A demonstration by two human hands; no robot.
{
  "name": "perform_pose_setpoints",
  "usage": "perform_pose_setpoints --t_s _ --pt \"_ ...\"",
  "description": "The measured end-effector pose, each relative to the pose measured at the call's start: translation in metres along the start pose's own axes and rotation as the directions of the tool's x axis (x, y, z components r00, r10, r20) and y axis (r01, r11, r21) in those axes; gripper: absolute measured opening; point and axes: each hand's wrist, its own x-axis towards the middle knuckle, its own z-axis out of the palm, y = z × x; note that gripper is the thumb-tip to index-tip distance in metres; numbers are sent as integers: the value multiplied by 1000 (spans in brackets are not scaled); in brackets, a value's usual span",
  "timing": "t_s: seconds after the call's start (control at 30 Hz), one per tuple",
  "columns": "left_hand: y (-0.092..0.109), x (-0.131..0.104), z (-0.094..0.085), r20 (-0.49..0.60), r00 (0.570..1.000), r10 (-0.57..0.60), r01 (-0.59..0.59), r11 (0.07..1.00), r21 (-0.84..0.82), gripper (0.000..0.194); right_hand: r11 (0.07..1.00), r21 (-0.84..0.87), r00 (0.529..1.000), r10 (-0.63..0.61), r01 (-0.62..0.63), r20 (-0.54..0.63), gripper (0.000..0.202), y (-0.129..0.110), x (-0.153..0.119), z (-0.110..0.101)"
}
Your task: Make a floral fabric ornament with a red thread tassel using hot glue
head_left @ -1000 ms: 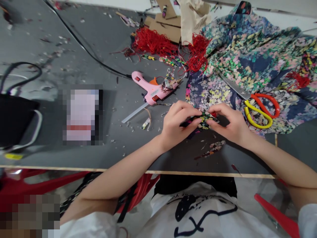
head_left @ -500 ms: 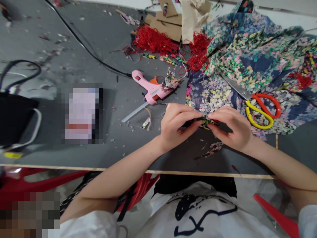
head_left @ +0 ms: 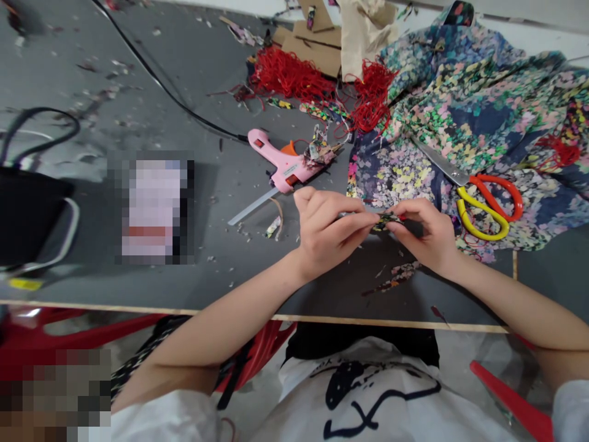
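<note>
Between my two hands is a small strip of dark floral fabric (head_left: 387,220), with a bit of red at its right end. My left hand (head_left: 329,230) pinches its left end between thumb and fingers. At the other end, the thumb and forefinger of my right hand (head_left: 426,233) grip it. My fingers hide most of the strip. A larger floral cloth (head_left: 405,166) lies spread just beyond my hands. On it rest scissors (head_left: 481,199) with one red and one yellow handle. To the left of my left hand lies a pink glue gun (head_left: 280,162) with fabric scraps at its nozzle.
Red thread bundles (head_left: 292,77) and cardboard pieces (head_left: 310,46) lie at the back. A black cord (head_left: 161,92) runs to the glue gun. A blurred-out phone (head_left: 154,209) and a black bag (head_left: 32,215) are on the left. Fabric scraps (head_left: 398,276) lie near the table's front edge (head_left: 359,321).
My fingers have shifted their grip on the strip. The left fingers lie flatter over it, and my right hand has turned and moved slightly left. The view has shifted a little.
</note>
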Motion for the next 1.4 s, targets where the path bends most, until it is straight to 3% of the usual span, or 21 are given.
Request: perform_pose_setpoints --t_s 0.5,0.73,0.93,1.4 --pt "4 -1 -1 83 996 -36 38 999 -26 6 998 -31 998 -55 55 -1 7 0 -6 11" --pt "0 -4 0 59 998 30 -31 999 20 4 999 43 999 -23 21 30 11 0 -7 12" --pt "-1 -7 -1 123 992 21 -30 997 76 9 988 126 993 83 -93 83 11 -1 -6 12" --pt "2 -3 -2 118 993 11 -14 1000 19 6 991 82 994 110 -110 10 10 8 -5 12"
